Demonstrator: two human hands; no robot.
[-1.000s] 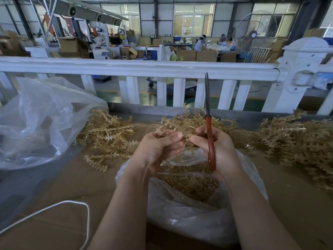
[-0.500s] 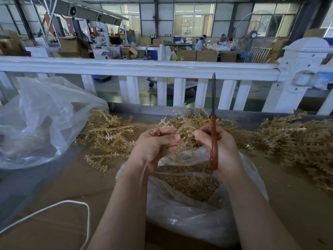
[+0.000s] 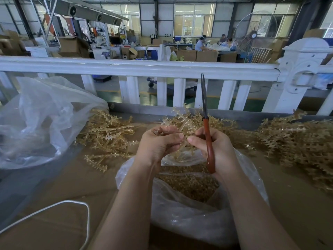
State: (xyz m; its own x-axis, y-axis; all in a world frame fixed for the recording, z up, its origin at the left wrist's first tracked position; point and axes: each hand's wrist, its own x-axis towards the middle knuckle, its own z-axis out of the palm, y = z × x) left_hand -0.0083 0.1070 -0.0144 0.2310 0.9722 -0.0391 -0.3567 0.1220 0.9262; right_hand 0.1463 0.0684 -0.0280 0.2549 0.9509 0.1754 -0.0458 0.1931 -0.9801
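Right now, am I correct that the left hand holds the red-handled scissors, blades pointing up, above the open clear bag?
Not quite. The head view shows the red-handled scissors in the right hand, not the left; the left hand pinches a tan plastic sprue. The blades do point up, above the open clear bag.
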